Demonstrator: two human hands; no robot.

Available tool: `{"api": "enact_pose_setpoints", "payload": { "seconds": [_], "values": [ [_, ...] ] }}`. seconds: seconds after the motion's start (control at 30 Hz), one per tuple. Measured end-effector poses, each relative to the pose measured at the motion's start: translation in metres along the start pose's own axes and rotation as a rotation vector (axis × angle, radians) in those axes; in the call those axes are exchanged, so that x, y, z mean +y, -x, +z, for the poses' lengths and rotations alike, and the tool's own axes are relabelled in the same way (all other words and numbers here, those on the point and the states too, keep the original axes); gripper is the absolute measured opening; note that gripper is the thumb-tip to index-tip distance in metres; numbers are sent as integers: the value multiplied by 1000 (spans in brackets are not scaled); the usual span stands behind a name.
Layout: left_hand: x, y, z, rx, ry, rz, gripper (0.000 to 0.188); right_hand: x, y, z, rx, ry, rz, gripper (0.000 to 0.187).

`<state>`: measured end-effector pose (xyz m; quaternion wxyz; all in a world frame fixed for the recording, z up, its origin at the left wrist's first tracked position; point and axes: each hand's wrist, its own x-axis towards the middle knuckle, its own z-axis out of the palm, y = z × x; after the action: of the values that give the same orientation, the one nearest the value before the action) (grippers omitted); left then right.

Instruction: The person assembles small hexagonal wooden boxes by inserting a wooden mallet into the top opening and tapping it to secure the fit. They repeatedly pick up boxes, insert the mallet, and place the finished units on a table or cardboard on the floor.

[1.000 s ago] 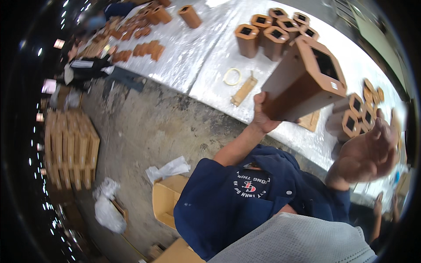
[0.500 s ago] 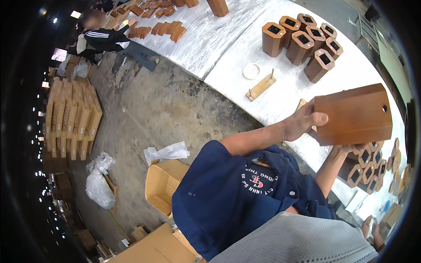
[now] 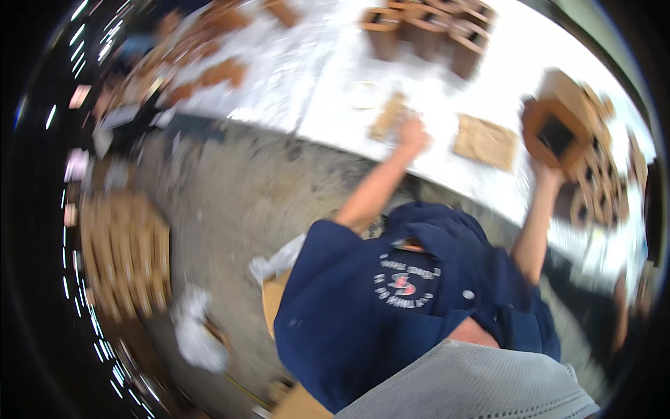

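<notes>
My right hand is closed around the lower part of a brown wooden octagonal box. The box is tilted above the table, with the dark square opening in its end facing me. Over the table my left hand is at the right side of a small light-wood strip. Its fingers are smeared by motion, and whether they touch the strip cannot be made out. Between my hands a flat tan pad lies on the plastic-covered table.
Several similar boxes stand at the table's far side; more octagonal pieces crowd its right end. A pale ring lies by the strip. Stacked cartons and a clear plastic bag are on the floor at left.
My left hand has let go of the box and moved left to the wooden strip. My right hand has turned the box so its opening shows. The view has shifted and blurred.
</notes>
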<state>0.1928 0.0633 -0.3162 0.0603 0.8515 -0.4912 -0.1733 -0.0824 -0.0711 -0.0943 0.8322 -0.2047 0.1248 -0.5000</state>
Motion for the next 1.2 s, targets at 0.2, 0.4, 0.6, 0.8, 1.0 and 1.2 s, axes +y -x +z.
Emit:
{"api": "enact_pose_setpoints", "payload": {
  "seconds": [0.2,0.4,0.6,0.8,1.0,1.2],
  "values": [
    [-14,15,6,129,-270,-65,72,8,-13,23,80,-74,-56,92],
    [-33,1,-25,124,-226,-172,78,-9,-6,24,-8,-76,-103,93],
    [-42,7,-20,128,-203,-244,77,-17,-3,21,-54,-69,-132,93],
    [-14,43,-15,205,-158,-63,68,-28,-1,14,-73,-52,-165,94],
    [23,80,-51,221,619,153,54,-33,-2,12,-82,-34,-165,94],
    [45,84,-88,123,1210,302,42,-34,-3,12,-97,-26,-151,95]
  ]
}}
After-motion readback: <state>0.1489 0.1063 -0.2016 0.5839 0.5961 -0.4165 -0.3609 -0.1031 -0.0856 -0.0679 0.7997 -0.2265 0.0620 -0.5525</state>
